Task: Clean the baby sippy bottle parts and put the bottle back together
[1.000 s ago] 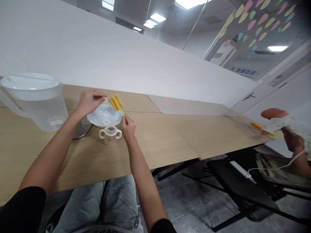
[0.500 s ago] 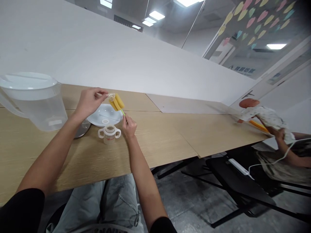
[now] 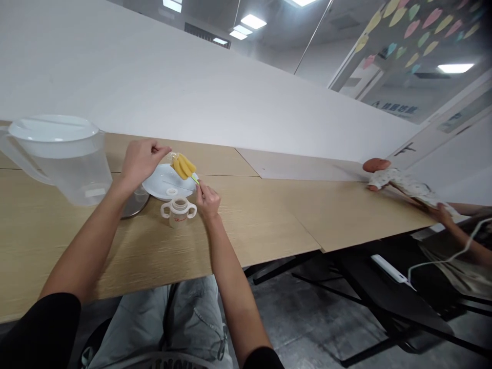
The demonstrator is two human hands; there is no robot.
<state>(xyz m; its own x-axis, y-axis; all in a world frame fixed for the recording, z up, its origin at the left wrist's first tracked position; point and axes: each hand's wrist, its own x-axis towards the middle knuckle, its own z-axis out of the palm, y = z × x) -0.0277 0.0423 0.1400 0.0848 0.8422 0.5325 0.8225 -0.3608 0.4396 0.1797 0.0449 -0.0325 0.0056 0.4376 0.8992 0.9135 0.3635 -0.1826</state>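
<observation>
- My left hand (image 3: 141, 163), at about 12 o'clock, is in a narrow pinch on a small clear teat (image 3: 173, 156). It shows small, so "teat" is my best reading.
- My right hand (image 3: 207, 201) is just beside it, also in a narrow pinch, holding the thin green handle (image 3: 196, 179) of a yellow sponge bottle brush (image 3: 183, 166).
- The sponge head touches the teat, above a white plate (image 3: 154, 174). I cannot tell whether any of it is inside.
- A two-handled baby bottle (image 3: 179, 212) stands upright and open just below the plate, with a white ring (image 3: 171, 192) lying at the plate's edge.
- A lidded plastic pitcher (image 3: 57, 159) stands at 10 o'clock, beside a round steel lid (image 3: 134, 206).
- At 2 o'clock, a co-worker's hand (image 3: 442, 213) rests on a baby doll (image 3: 395, 175).
- I judge it best to pinch the handle close to the sponge, keep the teat steady, and work above the plate, clear of the bottle.
</observation>
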